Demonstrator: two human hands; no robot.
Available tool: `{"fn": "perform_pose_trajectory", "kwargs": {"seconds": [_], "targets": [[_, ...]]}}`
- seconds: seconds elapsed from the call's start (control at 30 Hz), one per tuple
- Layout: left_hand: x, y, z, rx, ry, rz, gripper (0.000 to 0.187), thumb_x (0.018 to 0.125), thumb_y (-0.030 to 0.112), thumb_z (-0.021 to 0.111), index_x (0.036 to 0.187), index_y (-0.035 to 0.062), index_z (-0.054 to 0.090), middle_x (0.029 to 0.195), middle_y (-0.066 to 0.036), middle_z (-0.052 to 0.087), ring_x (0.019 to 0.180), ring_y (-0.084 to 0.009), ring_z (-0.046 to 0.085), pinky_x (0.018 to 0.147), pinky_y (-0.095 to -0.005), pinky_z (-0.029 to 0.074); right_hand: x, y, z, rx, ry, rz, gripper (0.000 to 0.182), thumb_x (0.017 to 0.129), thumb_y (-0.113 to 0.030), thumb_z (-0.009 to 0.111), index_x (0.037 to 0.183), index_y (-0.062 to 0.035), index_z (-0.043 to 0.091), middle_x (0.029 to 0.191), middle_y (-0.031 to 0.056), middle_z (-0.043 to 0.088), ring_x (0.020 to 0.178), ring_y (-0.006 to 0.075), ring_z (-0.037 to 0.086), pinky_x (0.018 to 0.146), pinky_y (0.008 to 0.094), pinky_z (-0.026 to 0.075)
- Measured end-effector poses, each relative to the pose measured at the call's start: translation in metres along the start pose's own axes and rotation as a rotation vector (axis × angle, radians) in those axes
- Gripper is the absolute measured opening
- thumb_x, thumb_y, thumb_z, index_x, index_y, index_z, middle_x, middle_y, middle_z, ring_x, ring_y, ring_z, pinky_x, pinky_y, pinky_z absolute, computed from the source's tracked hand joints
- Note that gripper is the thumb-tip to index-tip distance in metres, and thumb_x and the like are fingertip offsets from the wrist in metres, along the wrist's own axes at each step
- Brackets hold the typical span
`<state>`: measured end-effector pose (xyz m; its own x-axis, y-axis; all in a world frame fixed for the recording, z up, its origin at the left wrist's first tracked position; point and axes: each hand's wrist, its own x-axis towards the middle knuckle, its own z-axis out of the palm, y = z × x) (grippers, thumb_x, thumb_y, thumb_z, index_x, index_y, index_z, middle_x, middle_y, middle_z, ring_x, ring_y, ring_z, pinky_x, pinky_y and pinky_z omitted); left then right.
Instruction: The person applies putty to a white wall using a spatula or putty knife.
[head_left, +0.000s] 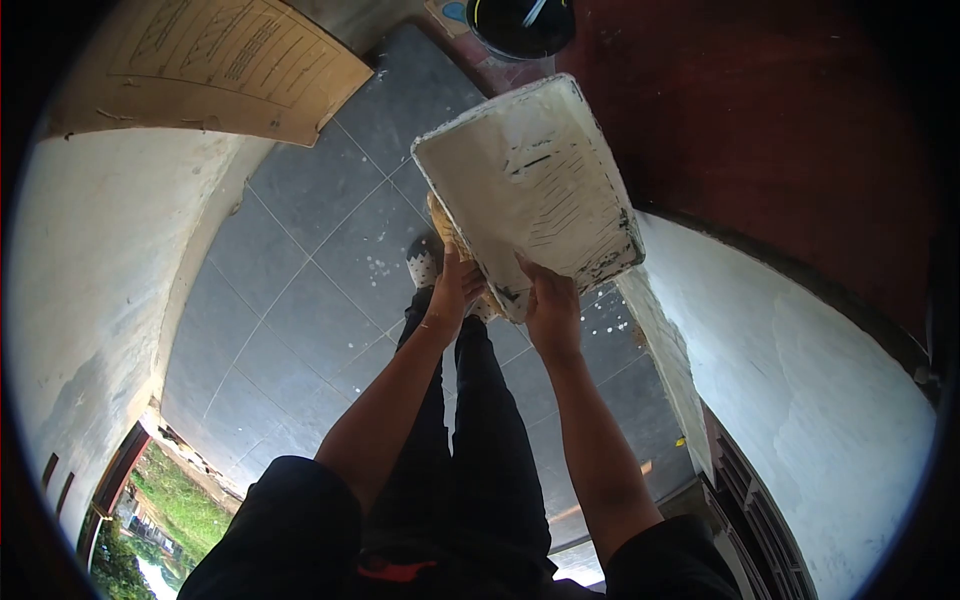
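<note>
A paint tray (545, 180), its ribbed slope and rim coated in off-white paint with dark chips, is held tilted out in front of my legs. My right hand (552, 305) grips its near edge, thumb on the inner face and fingers out of sight beneath. My left hand (456, 287) is closed at the tray's left edge, its fingertips running behind the rim. A tan, rough-looking piece (442, 222) sticks out along that same edge, pressed between left hand and tray. The tray covers most of it, and I cannot tell what it is.
Grey floor tiles (310, 290) spotted with white paint lie underfoot. A black bucket (522, 28) with a light handle stands beyond the tray, beside a dark red surface (760, 110). Cardboard (220, 65) is at upper left. Pale walls (100, 260) flank both sides.
</note>
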<state>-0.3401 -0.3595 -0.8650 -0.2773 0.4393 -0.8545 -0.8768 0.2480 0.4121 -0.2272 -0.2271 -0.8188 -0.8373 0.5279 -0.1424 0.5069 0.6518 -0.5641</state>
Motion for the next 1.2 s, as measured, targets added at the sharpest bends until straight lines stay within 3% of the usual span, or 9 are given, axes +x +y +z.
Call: {"fn": "perform_pose_trajectory", "kwargs": {"seconds": [0.07, 0.13, 0.23, 0.43, 0.53, 0.7, 0.93, 1.03, 1.2], "targets": [[0.001, -0.001, -0.001, 0.016, 0.007, -0.006, 0.118, 0.087, 0.087, 0.017, 0.147, -0.0145, 0.032, 0.148, -0.030, 0.043, 0.139, -0.0356, 0.043, 0.118, -0.0440, 0.029, 0.020, 0.010, -0.021, -0.078, 0.108, -0.068, 0.042, 0.087, 0.005, 0.058, 0.124, -0.0149, 0.066, 0.116, 0.0081, 0.068, 0.105, 0.0300, 0.062, 0.096, 0.0436, 0.048], [0.002, 0.000, 0.000, 0.013, 0.006, -0.007, 0.119, 0.087, 0.087, 0.017, 0.147, -0.0145, 0.031, 0.147, -0.030, 0.043, 0.139, -0.0358, 0.043, 0.118, -0.0440, 0.030, 0.051, 0.036, -0.039, -0.205, 0.244, -0.073, 0.045, 0.087, 0.004, 0.057, 0.127, -0.0156, 0.064, 0.110, 0.0035, 0.070, 0.099, 0.0241, 0.065, 0.093, 0.0395, 0.047], [0.001, -0.003, -0.001, 0.013, 0.004, -0.007, 0.119, 0.087, 0.087, 0.017, 0.147, -0.0146, 0.032, 0.147, -0.030, 0.043, 0.139, -0.0360, 0.043, 0.118, -0.0442, 0.030, 0.050, 0.057, -0.031, -0.207, 0.138, 0.082, 0.045, 0.088, 0.003, 0.059, 0.129, -0.0150, 0.064, 0.112, 0.0099, 0.068, 0.103, 0.0323, 0.063, 0.095, 0.0446, 0.048], [-0.002, 0.003, 0.005, -0.069, 0.037, -0.011, 0.116, 0.089, 0.084, 0.029, 0.143, -0.0175, 0.035, 0.145, -0.032, 0.044, 0.136, -0.0374, 0.046, 0.117, -0.0436, 0.032, -0.012, 0.005, -0.007, -0.001, 0.008, 0.026, 0.035, 0.089, 0.003, 0.059, 0.122, -0.0097, 0.065, 0.109, 0.0128, 0.067, 0.099, 0.0354, 0.062, 0.091, 0.0460, 0.050], [0.001, 0.003, 0.004, -0.027, 0.034, -0.020, 0.118, 0.087, 0.086, 0.023, 0.144, -0.0164, 0.034, 0.146, -0.031, 0.044, 0.138, -0.0367, 0.044, 0.118, -0.0439, 0.031, 0.016, 0.037, -0.030, -0.160, 0.221, 0.012, 0.038, 0.090, 0.001, 0.056, 0.124, -0.0128, 0.064, 0.115, 0.0075, 0.068, 0.104, 0.0282, 0.063, 0.096, 0.0423, 0.046], [0.000, 0.002, 0.004, 0.032, 0.035, -0.033, 0.118, 0.087, 0.087, 0.016, 0.145, -0.0147, 0.034, 0.146, -0.030, 0.045, 0.138, -0.0356, 0.044, 0.118, -0.0439, 0.030, 0.039, 0.083, -0.040, -0.277, 0.234, 0.162, 0.029, 0.093, -0.003, 0.056, 0.120, -0.0086, 0.064, 0.114, 0.0124, 0.067, 0.106, 0.0346, 0.062, 0.095, 0.0453, 0.048], [-0.002, 0.005, 0.009, 0.035, 0.018, -0.021, 0.117, 0.088, 0.086, 0.017, 0.145, -0.0146, 0.035, 0.146, -0.031, 0.045, 0.138, -0.0359, 0.044, 0.118, -0.0431, 0.031, 0.004, 0.041, -0.018, -0.145, 0.132, 0.166, 0.022, 0.097, -0.008, 0.056, 0.117, -0.0073, 0.065, 0.110, 0.0130, 0.067, 0.102, 0.0354, 0.061, 0.088, 0.0462, 0.051], [-0.003, 0.003, 0.006, 0.033, 0.026, -0.037, 0.119, 0.087, 0.087, 0.018, 0.145, -0.0144, 0.034, 0.146, -0.031, 0.044, 0.139, -0.0358, 0.044, 0.118, -0.0429, 0.031, 0.032, 0.064, -0.033, -0.213, 0.254, 0.226, 0.023, 0.095, -0.007, 0.057, 0.117, -0.0066, 0.064, 0.101, 0.0132, 0.066, 0.096, 0.0354, 0.061, 0.086, 0.0474, 0.050], [0.001, 0.001, 0.007, -0.017, 0.032, -0.054, 0.122, 0.084, 0.090, 0.020, 0.146, -0.0144, 0.032, 0.147, -0.030, 0.043, 0.139, -0.0352, 0.044, 0.118, -0.0427, 0.030, -0.004, 0.025, -0.001, -0.166, 0.163, 0.167, 0.029, 0.091, -0.002, 0.058, 0.119, -0.0065, 0.063, 0.110, 0.0111, 0.067, 0.101, 0.0341, 0.062, 0.091, 0.0457, 0.049]]}}
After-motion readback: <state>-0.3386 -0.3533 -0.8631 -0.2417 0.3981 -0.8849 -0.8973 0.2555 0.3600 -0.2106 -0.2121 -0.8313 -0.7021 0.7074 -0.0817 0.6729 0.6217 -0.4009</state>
